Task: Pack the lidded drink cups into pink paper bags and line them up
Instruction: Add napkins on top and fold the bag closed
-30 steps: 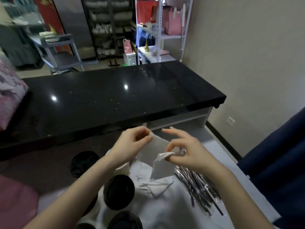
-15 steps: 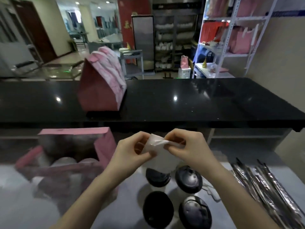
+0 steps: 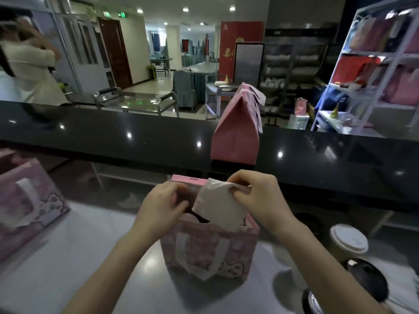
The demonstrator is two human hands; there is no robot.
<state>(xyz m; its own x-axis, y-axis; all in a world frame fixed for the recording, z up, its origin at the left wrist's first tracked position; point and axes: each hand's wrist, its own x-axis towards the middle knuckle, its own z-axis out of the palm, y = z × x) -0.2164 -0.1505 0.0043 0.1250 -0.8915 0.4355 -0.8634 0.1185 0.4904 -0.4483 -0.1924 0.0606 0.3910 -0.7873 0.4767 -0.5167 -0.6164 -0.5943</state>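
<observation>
Head view: we see an open pink bag (image 3: 208, 252) standing upright on the grey surface (image 3: 68, 257), right below both hands. The left hand (image 3: 163, 205) sits at the left side of the bag's mouth, its fingers curled over the rim and gripping it. The right hand (image 3: 258, 198) is over the right side of the mouth and pinches the top of a white paper napkin (image 3: 217, 207), whose lower part hangs down inside the bag. Under the napkin we make out a dark lid (image 3: 199, 217) in the bag. A white-lidded cup (image 3: 349, 241) and a black-lidded cup (image 3: 365, 282) stand on the surface to the right, apart from the hands. A second pink bag (image 3: 27, 200) is at the far left. Beyond, a closed pink bag (image 3: 235, 137) stands on the black counter (image 3: 113, 137).
</observation>
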